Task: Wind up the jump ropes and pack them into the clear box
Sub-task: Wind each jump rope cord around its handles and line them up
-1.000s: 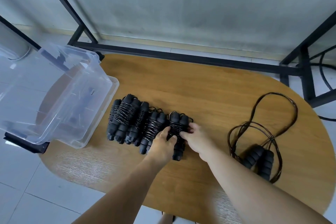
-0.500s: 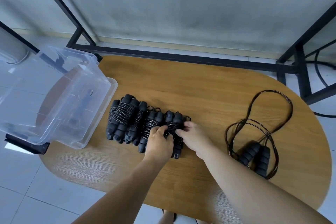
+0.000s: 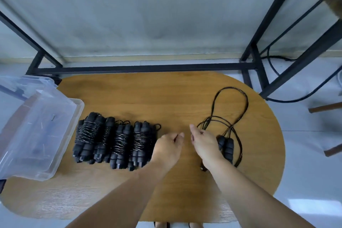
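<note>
Wound jump ropes beside tipped clear box, contents unclear, both hands relaxed, holding nothing

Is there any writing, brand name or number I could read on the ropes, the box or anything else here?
None can be read.
Wound jump ropes: plain black, no print showing.
Loose jump rope: no markings visible.
Clear box: no label; only faint dark shapes showing through the plastic.
Wooden table: bare grain.

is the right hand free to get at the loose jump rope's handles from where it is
Probably yes. The right hand is open, holds nothing, and hovers just left of the loose jump rope, right beside its black handles. Nothing lies between them; only the rope's own loops drape around the handles.
</note>
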